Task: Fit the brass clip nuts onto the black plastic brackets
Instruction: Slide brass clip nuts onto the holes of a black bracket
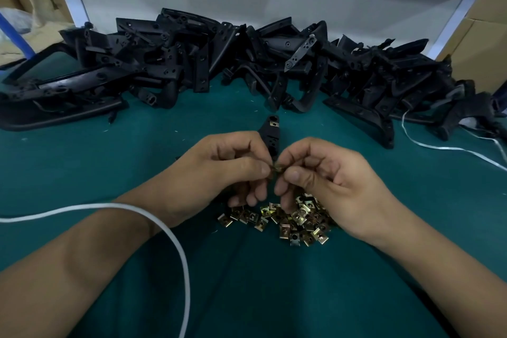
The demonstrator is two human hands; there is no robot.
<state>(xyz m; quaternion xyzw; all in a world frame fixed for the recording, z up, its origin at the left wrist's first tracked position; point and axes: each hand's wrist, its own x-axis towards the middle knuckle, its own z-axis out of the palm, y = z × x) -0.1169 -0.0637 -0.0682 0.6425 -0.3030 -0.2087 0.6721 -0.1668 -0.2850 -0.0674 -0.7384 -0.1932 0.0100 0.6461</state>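
A white cable [175, 239] is lying nearest the camera, looping over the left forearm and running down to the near edge of the desk [82, 162], which is covered in green cloth. Both forearms are reaching in from the near edge and meeting at the desk's middle. The left hand [219, 170] is curling its fingers round a black bracket [271, 136], whose upper end is projecting above the knuckles toward the far edge; one brass nut [274, 124] is already sitting on that upper end. The left thumb is also pressing against a second nut [277, 167], which the right hand [323, 175] is pinching between thumb and forefinger, the remaining fingers being curled below it. This nut is lying at the lower end of the bracket; whether it is seated on the plastic cannot be told, since the fingertips are hiding the joint. A heap of loose nuts [288, 219] is lying on the cloth directly beneath the two hands, toward the near edge. A long pile of brackets [219, 63] is stretching along the far edge from the left corner to the right. A thin white strap [450, 147] is trailing across the cloth near the right edge. Cardboard boxes [482, 44] are standing beyond the far right corner.
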